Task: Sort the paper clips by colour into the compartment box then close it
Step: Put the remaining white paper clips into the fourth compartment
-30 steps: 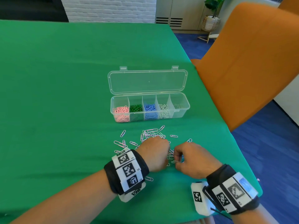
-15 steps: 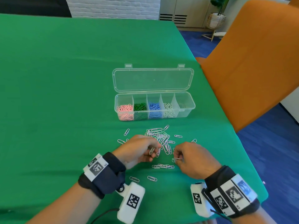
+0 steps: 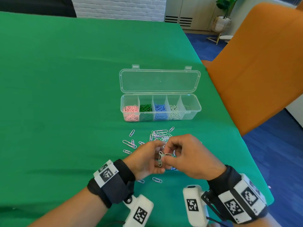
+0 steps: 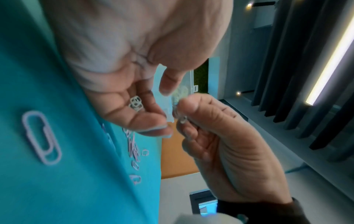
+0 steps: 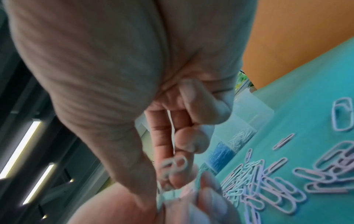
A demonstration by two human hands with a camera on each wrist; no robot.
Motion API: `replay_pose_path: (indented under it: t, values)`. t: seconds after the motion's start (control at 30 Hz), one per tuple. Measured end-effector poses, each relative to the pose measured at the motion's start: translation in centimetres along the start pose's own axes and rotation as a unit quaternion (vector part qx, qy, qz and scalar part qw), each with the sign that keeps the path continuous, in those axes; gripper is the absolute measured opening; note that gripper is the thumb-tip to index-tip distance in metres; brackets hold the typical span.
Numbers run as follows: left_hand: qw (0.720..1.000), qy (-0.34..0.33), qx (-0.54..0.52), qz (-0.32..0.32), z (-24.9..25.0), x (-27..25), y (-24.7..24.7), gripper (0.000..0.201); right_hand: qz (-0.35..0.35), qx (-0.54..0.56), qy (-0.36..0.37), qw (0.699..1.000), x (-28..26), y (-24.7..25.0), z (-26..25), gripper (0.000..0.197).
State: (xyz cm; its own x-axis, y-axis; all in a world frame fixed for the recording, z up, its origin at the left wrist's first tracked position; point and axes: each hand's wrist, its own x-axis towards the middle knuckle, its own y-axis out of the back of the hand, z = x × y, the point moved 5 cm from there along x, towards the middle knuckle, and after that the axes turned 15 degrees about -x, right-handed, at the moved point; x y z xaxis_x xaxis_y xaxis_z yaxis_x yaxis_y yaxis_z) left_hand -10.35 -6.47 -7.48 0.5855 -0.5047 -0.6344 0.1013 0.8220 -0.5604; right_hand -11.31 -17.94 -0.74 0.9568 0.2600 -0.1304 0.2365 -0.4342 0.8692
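A few white paper clips (image 3: 160, 158) sit between the two hands, up off the bench (image 3: 65, 95) and on the near side of the compartment box (image 3: 191, 114). The left hand (image 3: 144, 161) has its palm turned up, with its fingers (image 4: 134, 119) curled a little around the small bunch of clips. The right hand (image 3: 191, 159) pinches clips at the tips of its thumb and first fingers (image 4: 191, 103), right against the left hand. Just under and behind the hands, between them and the box, lies a loose pile of paper clips (image 3: 159, 135) on the green bench, pale pink and white ones mixed up. A few single clips lie apart to the left of the pile, and one pink clip (image 3: 157, 179) lies nearer than the hands. The box is clear plastic, and its lid (image 3: 159, 81) is open and lies flat behind it. From the left end, its parts hold pink clips (image 3: 130, 112), green clips (image 3: 146, 110), blue clips (image 3: 159, 110) and white clips (image 3: 174, 112). What the last part on the right holds is too hard to tell. An orange chair (image 3: 255, 63) stands to the right of the box, past the bench edge.
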Motion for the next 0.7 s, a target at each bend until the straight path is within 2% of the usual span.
replay_pose_path:
  t: [0.07, 0.17, 0.23, 0.27, 0.3, 0.4, 0.5, 0.53, 0.6, 0.7]
  values:
    - [0.999, 0.007, -0.037, -0.012, -0.2, -0.1, -0.3, 0.028, 0.019, 0.01, 0.005, 1.0, 0.2, 0.1, 0.1, 0.011]
    - [0.999, -0.009, -0.046, 0.022, 0.5, -0.1, 0.4, 0.031, 0.039, -0.002, -0.023, 0.999, 0.3, 0.1, 2.0, 0.011]
    - [0.997, -0.038, 0.026, 0.055, 1.4, -0.1, 1.2, 0.036, -0.004, -0.035, -0.03, 0.999, 0.1, -0.8, 2.8, 0.013]
    - [0.99, -0.06, 0.105, 0.071, 1.8, -0.2, 1.5, 0.039, -0.036, -0.068, -0.029, 0.997, -0.1, -1.5, 2.9, 0.009]
    - [0.972, -0.085, 0.205, 0.084, 2.2, -0.3, 1.7, 0.042, -0.061, -0.107, -0.027, 0.992, -0.2, -2.2, 3.0, 0.006]
    - [0.872, -0.131, 0.468, 0.066, 2.6, -0.9, 1.3, 0.035, -0.083, -0.192, -0.029, 0.977, -0.4, -3.4, 3.2, 0.011]
    - [0.762, -0.14, 0.63, 0.052, 2.3, -1.3, 0.2, 0.02, -0.087, -0.195, -0.026, 0.977, -0.3, -3.6, 3.3, 0.007]
    - [0.734, -0.151, 0.66, 0.055, 2.2, -1.4, -0.1, 0.019, -0.093, -0.191, -0.027, 0.977, -0.4, -3.6, 3.4, 0.007]
    - [0.702, -0.171, 0.688, 0.064, 2.1, -1.3, -0.6, 0.019, -0.095, -0.174, -0.032, 0.98, -0.5, -3.5, 3.6, 0.009]
    - [0.686, -0.17, 0.706, 0.056, 2.0, -1.3, -0.9, 0.013, -0.09, -0.114, -0.03, 0.989, -0.4, -3.2, 4.2, 0.015]
